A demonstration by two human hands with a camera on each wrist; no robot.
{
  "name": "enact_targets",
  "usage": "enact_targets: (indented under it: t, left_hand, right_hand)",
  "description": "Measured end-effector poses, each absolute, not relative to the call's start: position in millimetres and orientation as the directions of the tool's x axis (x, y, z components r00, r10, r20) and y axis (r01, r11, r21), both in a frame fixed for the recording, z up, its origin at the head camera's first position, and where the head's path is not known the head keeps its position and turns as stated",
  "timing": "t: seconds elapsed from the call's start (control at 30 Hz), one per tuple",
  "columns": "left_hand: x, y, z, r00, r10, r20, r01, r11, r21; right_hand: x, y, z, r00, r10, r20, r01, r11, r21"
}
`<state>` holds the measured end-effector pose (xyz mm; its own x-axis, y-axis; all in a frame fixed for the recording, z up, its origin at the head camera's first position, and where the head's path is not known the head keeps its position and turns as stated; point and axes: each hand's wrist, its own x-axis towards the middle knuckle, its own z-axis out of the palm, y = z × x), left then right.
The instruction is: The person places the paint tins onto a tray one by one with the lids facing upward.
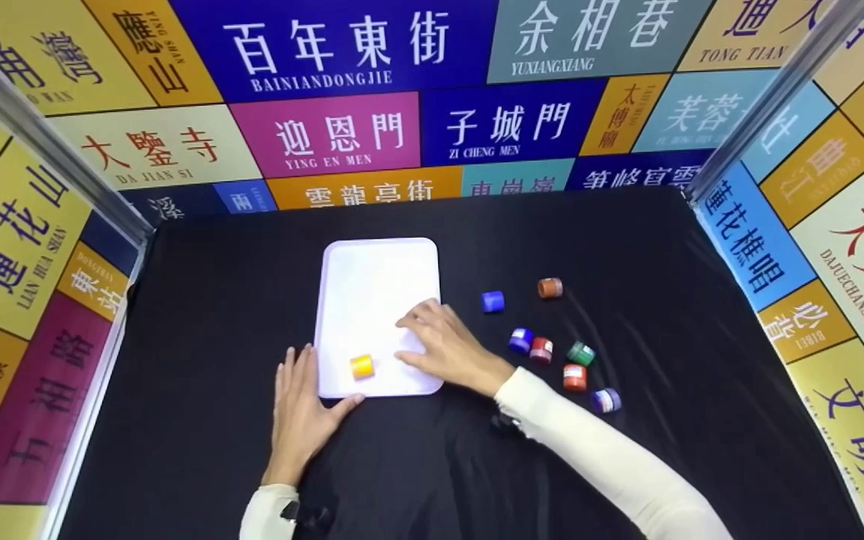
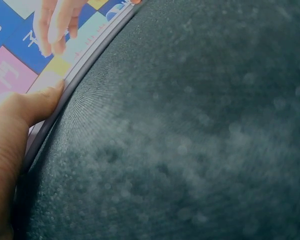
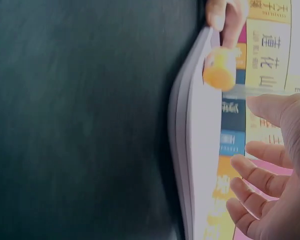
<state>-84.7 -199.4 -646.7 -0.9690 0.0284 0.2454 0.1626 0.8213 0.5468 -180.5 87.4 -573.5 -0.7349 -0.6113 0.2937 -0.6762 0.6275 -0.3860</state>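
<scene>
A white rectangular tray (image 1: 379,277) lies on the black cloth. Near its front edge, inside it, is a small yellow jar (image 1: 362,366), also seen as a yellow-orange jar (image 3: 220,69) in the right wrist view. My left hand (image 1: 298,409) rests at the tray's front left corner, fingers straight along the left side and thumb on the front rim. Over the tray's right side hovers my right hand (image 1: 447,345), its fingers loosely bent and apart, holding nothing. The yellow jar is to the left of it, not touched by either hand.
Right of the tray lie several small jars: a blue jar (image 1: 492,301), a brown-orange jar (image 1: 550,288), another blue jar (image 1: 520,340), a dark red jar (image 1: 541,350), a green jar (image 1: 581,353), an orange-red jar (image 1: 574,377) and a purple-blue jar (image 1: 606,400). Printed walls surround the table.
</scene>
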Motion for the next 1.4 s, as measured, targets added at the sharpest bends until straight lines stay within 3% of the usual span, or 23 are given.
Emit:
enact_targets:
  t: [1.4]
  left_hand:
    - [-85.6,-199.6,-646.5,-0.971,0.02,0.24,0.153,0.822,0.549]
  right_hand:
    - [-217.5,213.8,-582.7,-0.87,-0.413,0.269,-0.492,0.767,-0.412]
